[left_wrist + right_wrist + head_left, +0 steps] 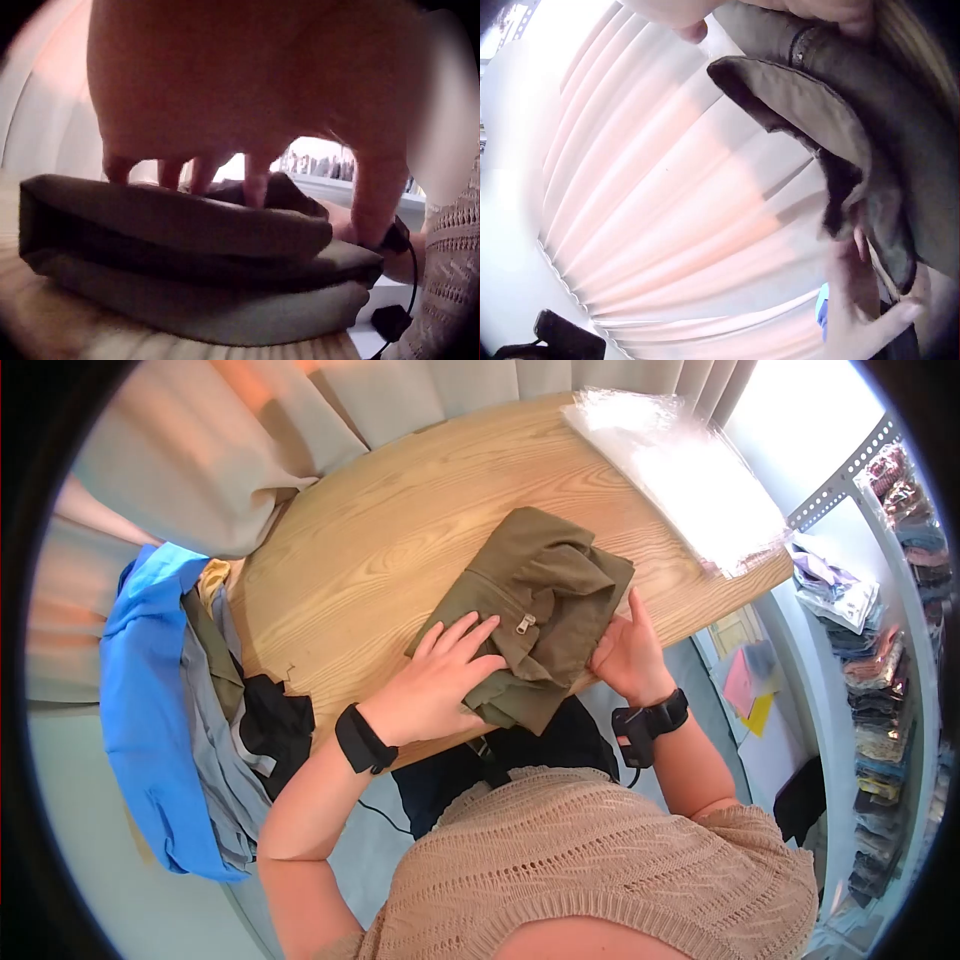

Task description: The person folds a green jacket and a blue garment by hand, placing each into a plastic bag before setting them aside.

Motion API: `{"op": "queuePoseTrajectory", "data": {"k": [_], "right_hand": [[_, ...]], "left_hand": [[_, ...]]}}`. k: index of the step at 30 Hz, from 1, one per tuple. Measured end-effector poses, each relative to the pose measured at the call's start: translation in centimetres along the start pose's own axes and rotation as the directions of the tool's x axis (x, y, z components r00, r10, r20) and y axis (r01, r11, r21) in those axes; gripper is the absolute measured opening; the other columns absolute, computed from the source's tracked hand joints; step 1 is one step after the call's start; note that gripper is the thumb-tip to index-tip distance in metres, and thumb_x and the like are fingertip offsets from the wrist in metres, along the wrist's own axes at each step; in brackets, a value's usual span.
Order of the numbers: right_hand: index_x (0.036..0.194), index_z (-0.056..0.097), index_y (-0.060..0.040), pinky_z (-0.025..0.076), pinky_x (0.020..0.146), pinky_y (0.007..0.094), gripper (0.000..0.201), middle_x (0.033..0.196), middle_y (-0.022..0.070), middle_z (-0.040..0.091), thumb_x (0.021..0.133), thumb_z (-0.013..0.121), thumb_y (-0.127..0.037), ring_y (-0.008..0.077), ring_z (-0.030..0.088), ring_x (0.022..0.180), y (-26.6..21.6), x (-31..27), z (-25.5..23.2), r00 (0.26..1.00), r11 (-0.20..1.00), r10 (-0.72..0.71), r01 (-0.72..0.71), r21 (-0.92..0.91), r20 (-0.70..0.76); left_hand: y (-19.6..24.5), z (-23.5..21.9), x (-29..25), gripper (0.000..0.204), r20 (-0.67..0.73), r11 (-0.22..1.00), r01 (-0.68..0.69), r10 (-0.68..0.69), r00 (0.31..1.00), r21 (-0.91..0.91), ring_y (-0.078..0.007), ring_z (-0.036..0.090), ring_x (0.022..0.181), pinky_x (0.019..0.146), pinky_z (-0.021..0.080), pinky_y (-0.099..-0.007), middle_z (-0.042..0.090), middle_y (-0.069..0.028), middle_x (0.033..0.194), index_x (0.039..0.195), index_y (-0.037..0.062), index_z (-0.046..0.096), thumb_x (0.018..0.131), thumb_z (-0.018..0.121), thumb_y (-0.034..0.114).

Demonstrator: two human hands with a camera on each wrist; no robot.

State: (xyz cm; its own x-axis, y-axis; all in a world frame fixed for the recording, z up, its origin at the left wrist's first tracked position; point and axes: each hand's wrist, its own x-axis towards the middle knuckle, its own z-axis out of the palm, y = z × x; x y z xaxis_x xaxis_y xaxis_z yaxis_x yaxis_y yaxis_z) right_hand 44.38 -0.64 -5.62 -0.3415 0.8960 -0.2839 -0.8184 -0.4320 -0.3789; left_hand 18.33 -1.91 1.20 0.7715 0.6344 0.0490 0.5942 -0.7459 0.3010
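Hanging by the left edge of the table (360,540), a bright blue cloth (150,700) comes first, with grey cloth (205,730) next to it and a small black cloth (275,725) at the near left corner. A pale curtain (190,440) runs behind the far edge.

Next comes the left hand (430,675), with a black band (364,740) on its wrist. Its fingers are spread out and press down on top of the folded brown-green garment (520,585). The hand is not curled round anything.

The garment lies by the near edge of the table, and its low end pokes out a little past that edge. It has a small zip pull (525,624) on top.

At the garment's right side is the right hand (632,658). It touches the side, and one finger points up. Some fingers are hidden, so I cannot tell if it grips the cloth.

Shiny clear bags (685,475) lie at the far right corner. Past the right edge are piles of packed clothes (875,750).
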Motion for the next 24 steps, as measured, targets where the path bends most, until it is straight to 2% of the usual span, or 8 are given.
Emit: {"op": "queuePoseTrajectory", "data": {"k": [3,5,8,9,13,15,21,24], "right_hand": [[0.136,0.036,-0.0039,0.037,0.102,0.0402,0.060,0.135,0.0110,0.046,0.096,0.035,-0.048,0.0251,0.045,0.123,-0.1,-0.6,1.2,0.999,0.997,0.038,-0.039,-0.065,-0.006],[0.133,0.040,-0.0050,0.039,0.100,0.0384,0.050,0.131,0.0088,0.049,0.095,0.044,-0.037,0.0224,0.048,0.120,0.5,-0.5,1.7,0.996,0.987,-0.079,0.071,-0.147,-0.046],[0.130,0.043,-0.0061,0.041,0.097,0.0370,0.042,0.127,0.0067,0.052,0.094,0.052,-0.026,0.0195,0.050,0.117,1.1,-0.4,1.0,0.994,0.947,-0.110,0.104,-0.304,-0.001],[0.130,0.043,-0.0061,0.041,0.097,0.0370,0.042,0.127,0.0067,0.052,0.094,0.052,-0.026,0.0195,0.050,0.117,1.2,-0.5,1.0,0.994,0.945,-0.105,0.099,-0.311,-0.005],[0.128,0.045,-0.0068,0.042,0.095,0.0350,0.040,0.125,0.0049,0.054,0.094,0.052,-0.025,0.0179,0.052,0.114,1.4,-0.9,1.7,0.992,0.952,-0.123,0.106,-0.286,-0.041],[0.128,0.045,-0.0068,0.042,0.095,0.0346,0.040,0.124,0.0046,0.054,0.094,0.051,-0.026,0.0178,0.052,0.113,1.4,-0.8,1.9,0.993,0.969,-0.106,0.090,-0.228,-0.058],[0.129,0.044,-0.0067,0.042,0.096,0.0353,0.042,0.127,0.0050,0.053,0.096,0.047,-0.033,0.0184,0.052,0.113,1.6,-0.9,2.2,0.982,0.964,-0.185,0.171,-0.202,-0.050],[0.127,0.045,-0.0046,0.045,0.091,0.0324,0.040,0.123,0.0078,0.054,0.090,0.057,-0.015,0.0188,0.053,0.111,1.5,-0.9,1.4,0.989,0.897,-0.150,0.131,-0.422,-0.012]], "left_hand": [[0.5,0.3,0.3,0.056,-0.028,0.987,0.065,-0.069,0.997,-0.146,-0.0371,0.026,0.133,0.108,0.026,-0.0457,0.031,-0.0195,0.141,0.116,0.0057,0.047,0.069,0.075,0.019],[0.9,0.8,1.2,0.067,-0.177,0.934,0.092,-0.161,0.971,-0.345,-0.0378,0.024,0.135,0.109,0.024,-0.0466,0.028,-0.0200,0.143,0.127,0.0058,0.040,0.071,0.074,0.020],[1.5,2.7,2.4,0.080,-0.118,0.958,0.180,-0.210,0.971,-0.224,-0.0385,0.023,0.135,0.109,0.024,-0.0474,0.028,-0.0202,0.144,0.138,0.0066,0.029,0.072,0.073,0.019],[1.5,3.2,2.5,0.077,-0.099,0.975,0.188,-0.200,0.975,-0.121,-0.0385,0.023,0.135,0.109,0.024,-0.0463,0.028,-0.0191,0.145,0.141,0.0096,0.029,0.075,0.066,0.008],[1.7,3.1,3.2,0.067,-0.072,0.973,0.218,-0.223,0.972,-0.075,-0.0386,0.022,0.136,0.110,0.024,-0.0459,0.029,-0.0176,0.145,0.137,0.0121,0.037,0.075,0.057,-0.004],[2.3,1.9,3.1,0.066,-0.125,0.841,0.112,-0.208,0.970,-0.530,-0.0388,0.021,0.136,0.111,0.023,-0.0462,0.030,-0.0166,0.145,0.135,0.0144,0.042,0.074,0.050,-0.010],[4.0,4.6,2.9,0.062,0.036,0.933,0.110,-0.104,0.994,-0.344,-0.0374,0.014,0.139,0.108,0.022,-0.0535,0.020,-0.0178,0.149,0.136,0.0149,0.041,0.077,0.055,-0.002],[4.2,4.8,2.6,0.061,0.017,0.959,0.091,-0.089,0.996,-0.267,-0.0368,0.014,0.139,0.108,0.022,-0.0539,0.017,-0.0179,0.149,0.136,0.0149,0.041,0.079,0.062,0.008]]}}
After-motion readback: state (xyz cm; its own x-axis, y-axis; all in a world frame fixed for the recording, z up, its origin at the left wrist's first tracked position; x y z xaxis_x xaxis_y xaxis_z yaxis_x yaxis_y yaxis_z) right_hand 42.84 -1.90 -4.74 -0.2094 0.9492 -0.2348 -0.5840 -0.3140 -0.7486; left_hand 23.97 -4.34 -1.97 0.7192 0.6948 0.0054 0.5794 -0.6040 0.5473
